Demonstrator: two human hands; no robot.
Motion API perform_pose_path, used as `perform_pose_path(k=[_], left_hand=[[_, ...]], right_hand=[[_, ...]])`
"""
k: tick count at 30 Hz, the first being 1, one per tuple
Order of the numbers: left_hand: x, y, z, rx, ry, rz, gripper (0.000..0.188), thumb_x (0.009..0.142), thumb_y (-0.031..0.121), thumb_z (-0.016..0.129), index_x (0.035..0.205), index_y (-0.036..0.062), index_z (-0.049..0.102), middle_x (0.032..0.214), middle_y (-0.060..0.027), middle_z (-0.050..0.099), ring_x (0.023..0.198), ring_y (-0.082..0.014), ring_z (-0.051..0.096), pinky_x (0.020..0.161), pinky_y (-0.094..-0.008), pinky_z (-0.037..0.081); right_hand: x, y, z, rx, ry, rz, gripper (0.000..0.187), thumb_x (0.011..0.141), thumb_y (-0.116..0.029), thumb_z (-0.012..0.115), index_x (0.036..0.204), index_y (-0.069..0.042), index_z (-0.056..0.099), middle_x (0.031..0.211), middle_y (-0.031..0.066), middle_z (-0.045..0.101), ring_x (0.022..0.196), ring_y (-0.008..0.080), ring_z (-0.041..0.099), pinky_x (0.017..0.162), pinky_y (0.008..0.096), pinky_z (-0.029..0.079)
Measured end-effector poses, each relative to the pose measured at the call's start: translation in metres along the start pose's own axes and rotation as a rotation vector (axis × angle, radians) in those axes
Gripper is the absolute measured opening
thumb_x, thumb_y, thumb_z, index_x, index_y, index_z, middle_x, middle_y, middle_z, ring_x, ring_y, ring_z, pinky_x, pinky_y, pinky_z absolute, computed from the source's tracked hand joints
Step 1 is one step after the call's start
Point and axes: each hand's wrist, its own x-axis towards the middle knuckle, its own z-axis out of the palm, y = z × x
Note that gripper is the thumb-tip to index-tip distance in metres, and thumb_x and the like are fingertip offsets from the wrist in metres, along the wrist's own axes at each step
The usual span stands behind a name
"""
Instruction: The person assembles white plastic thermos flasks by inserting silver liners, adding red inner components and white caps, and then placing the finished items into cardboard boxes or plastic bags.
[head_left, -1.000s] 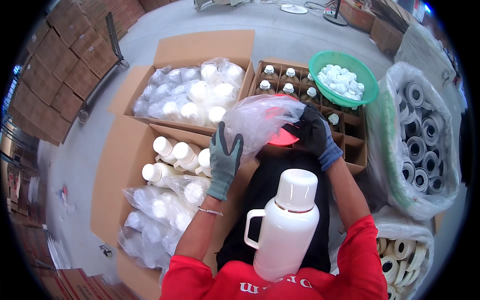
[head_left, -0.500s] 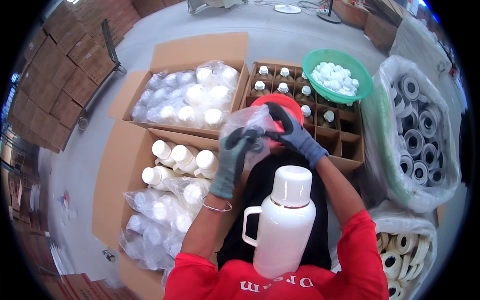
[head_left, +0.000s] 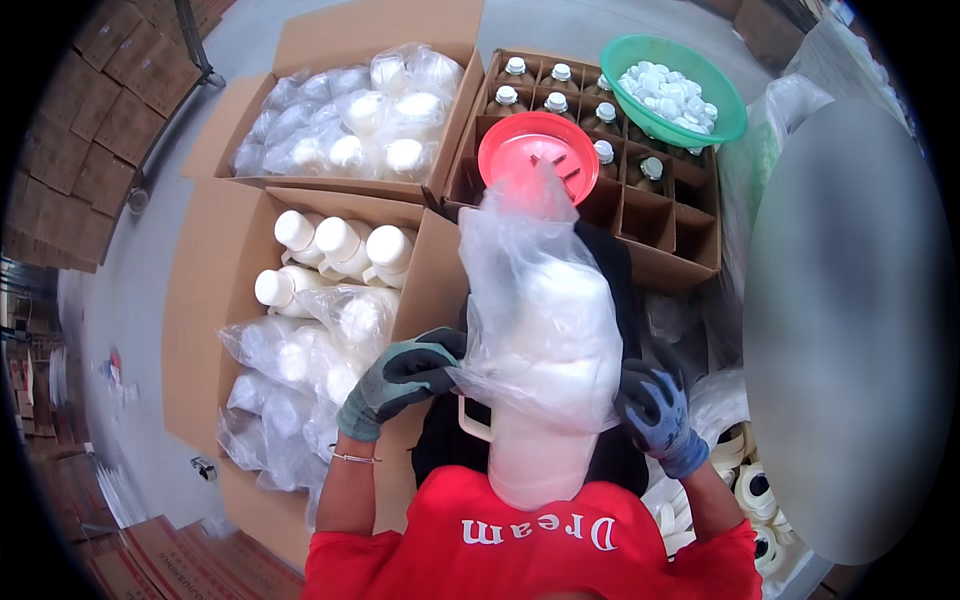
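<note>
A white vacuum jug [head_left: 540, 465] with a side handle stands upright against my red shirt, on my lap. A clear plastic bag [head_left: 535, 300] covers its lid and upper body, and the handle and base show below the bag's edge. My left hand [head_left: 405, 375], in a grey-green glove, pinches the edge of the bag beside the handle. On the other side my right hand [head_left: 655, 405], in a blue-grey glove, has its fingers curled at the bag's edge, pressed to the jug. The right fingertips are partly hidden.
At left stands an open carton [head_left: 200, 330] of white jugs, several bagged. Behind it, another carton [head_left: 375, 35] holds bagged jugs. A divided carton [head_left: 640, 255] of capped bottles carries a red dish [head_left: 510, 150] and a green basin [head_left: 738, 105] of white caps. A blurred grey shape [head_left: 850, 330] blocks the right.
The bag has moved from above the red dish down over the jug. Both hands have come nearer me and spread to either side of it. The blurred grey shape has appeared.
</note>
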Motion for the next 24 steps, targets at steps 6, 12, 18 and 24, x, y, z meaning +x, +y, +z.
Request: perform_pose_path(k=[6,12,18,24], left_hand=[[-0.024,-0.006,0.007,-0.025,0.073,-0.147,0.017,0.088,0.006,0.063,0.103,-0.0005,0.061,0.105,-0.0056,0.063,0.092,-0.0121,0.059,0.083,-0.027,0.048],[-0.022,-0.031,0.004,-0.175,0.175,-0.058,0.026,0.09,0.007,0.061,0.114,-0.0032,0.06,0.101,-0.007,0.066,0.091,-0.0128,0.062,0.082,-0.0278,0.051],[-0.085,-0.048,0.007,-0.084,-0.563,-0.908,0.034,0.092,0.023,0.063,0.118,-0.0003,0.062,0.098,-0.0082,0.07,0.076,-0.0135,0.068,0.064,-0.0266,0.057],[0.007,0.016,0.004,0.567,-0.005,0.125,0.049,0.085,0.025,0.069,0.126,0.0019,0.055,0.099,-0.0099,0.067,0.087,-0.0209,0.064,0.078,-0.0355,0.051]], right_hand=[[-0.013,-0.017,0.009,0.082,-0.123,0.141,0.032,0.07,-0.013,0.068,0.1,-0.007,0.062,0.115,0.014,0.056,0.106,0.0336,0.055,0.095,0.05,0.043],[0.006,-0.012,0.002,0.194,-0.09,0.263,0.043,0.069,-0.014,0.071,0.109,-0.006,0.057,0.119,0.0154,0.055,0.104,0.0362,0.056,0.089,0.0462,0.045],[-0.06,-0.046,0.008,0.27,-0.69,-0.056,0.041,0.075,-0.021,0.064,0.114,-0.011,0.059,0.115,0.0168,0.054,0.1,0.0344,0.056,0.086,0.0451,0.046],[-0.066,-0.052,0.017,0.435,-0.548,0.116,0.036,0.075,-0.023,0.065,0.108,-0.01,0.061,0.111,0.0172,0.055,0.095,0.0363,0.058,0.082,0.0451,0.048]])
